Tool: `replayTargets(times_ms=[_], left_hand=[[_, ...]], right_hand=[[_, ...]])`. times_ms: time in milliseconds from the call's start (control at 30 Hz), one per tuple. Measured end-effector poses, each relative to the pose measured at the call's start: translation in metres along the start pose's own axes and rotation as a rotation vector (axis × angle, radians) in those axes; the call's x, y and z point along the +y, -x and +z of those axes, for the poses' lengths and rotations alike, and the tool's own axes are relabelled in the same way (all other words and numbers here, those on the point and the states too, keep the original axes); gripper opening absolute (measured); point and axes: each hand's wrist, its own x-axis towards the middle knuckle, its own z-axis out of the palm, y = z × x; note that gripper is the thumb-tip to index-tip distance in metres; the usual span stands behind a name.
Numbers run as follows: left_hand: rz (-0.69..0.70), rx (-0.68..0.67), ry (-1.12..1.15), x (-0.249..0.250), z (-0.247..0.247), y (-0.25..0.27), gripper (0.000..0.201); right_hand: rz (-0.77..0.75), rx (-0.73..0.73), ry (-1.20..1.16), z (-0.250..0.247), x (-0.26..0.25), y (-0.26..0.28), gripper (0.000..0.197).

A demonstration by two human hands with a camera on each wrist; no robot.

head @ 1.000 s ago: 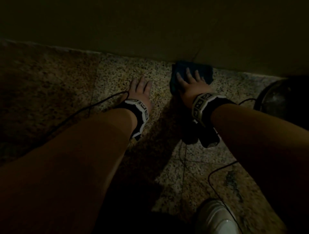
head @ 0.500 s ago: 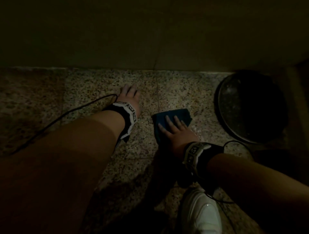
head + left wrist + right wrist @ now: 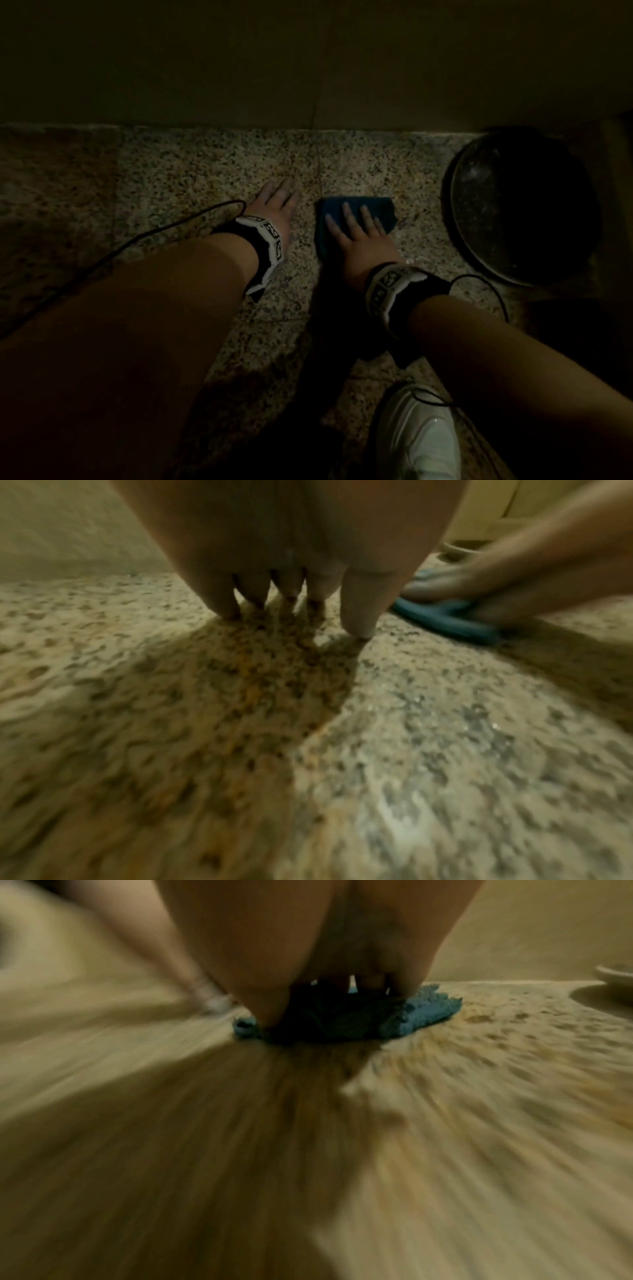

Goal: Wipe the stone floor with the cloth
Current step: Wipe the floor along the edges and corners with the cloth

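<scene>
The right hand [image 3: 363,240] presses flat, fingers straight and spread, on a folded, nubby blue cloth [image 3: 371,208] on the speckled granite floor [image 3: 191,171]. Just beside it, the left hand [image 3: 275,205] rests with fingers extended on bare stone.

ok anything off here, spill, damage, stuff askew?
Nothing stands out. Right hand presses the cloth flat on the floor; left hand rests on bare stone beside it. A dark bowl sits upright by the wall. Too dim to judge stains.
</scene>
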Motion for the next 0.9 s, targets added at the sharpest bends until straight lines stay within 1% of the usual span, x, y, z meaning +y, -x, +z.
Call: replayTargets(times_ms=[100, 167, 267, 367, 533, 700, 833, 900], left_hand=[[0.002, -0.029, 0.027, -0.001, -0.001, -0.006, 0.088], [0.024, -0.040, 0.017, -0.003, -0.004, -0.008, 0.091], [0.010, -0.077, 0.007, -0.004, -0.007, -0.010, 0.092], [-0.012, -0.099, -0.045, -0.001, -0.009, -0.011, 0.089], [-0.021, -0.081, -0.074, 0.001, -0.009, -0.005, 0.084], [-0.022, -0.090, -0.054, 0.001, -0.009, -0.003, 0.087], [-0.045, -0.071, -0.073, 0.007, -0.009, -0.001, 0.086], [-0.067, -0.045, -0.027, 0.010, -0.004, -0.003, 0.087]], right_hand=[[0.112, 0.031, -0.100, -0.027, 0.006, -0.024, 0.074], [0.163, 0.061, -0.173, -0.048, 0.012, -0.041, 0.067], [0.203, 0.102, -0.225, -0.074, 0.024, -0.060, 0.060], [0.214, 0.112, -0.250, -0.086, 0.032, -0.070, 0.061], [0.202, 0.123, -0.226, -0.084, 0.035, -0.072, 0.062], [0.214, 0.065, -0.225, -0.085, 0.035, -0.058, 0.066], [0.233, 0.030, -0.212, -0.063, 0.034, -0.036, 0.069], [0.238, 0.022, -0.208, -0.044, 0.038, -0.024, 0.069]])
